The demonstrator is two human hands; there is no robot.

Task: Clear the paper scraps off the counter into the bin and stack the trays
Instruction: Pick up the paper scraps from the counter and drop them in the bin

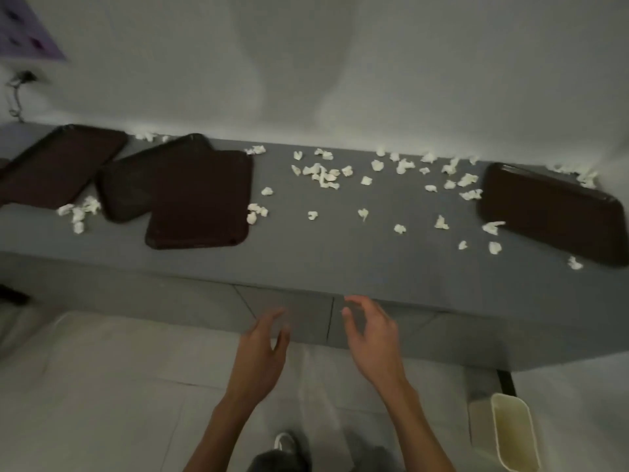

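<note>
Grey counter point(340, 264), paper scraps point(323, 173) across it, far-right tray point(551, 212) long axis diagonal; left hand point(262, 349), right hand point(372, 338), grip released.

No readable text, labels or numbers anywhere.

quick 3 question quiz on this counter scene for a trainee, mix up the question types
1. True or false: the left hand grips something.
2. Multiple choice: where does the bin stand? A on a shelf; B on the floor, to the person's right; C on a chair.
3. Fill in: the paper scraps lie on the ____.

Key: 1 false; 2 B; 3 counter.
</note>
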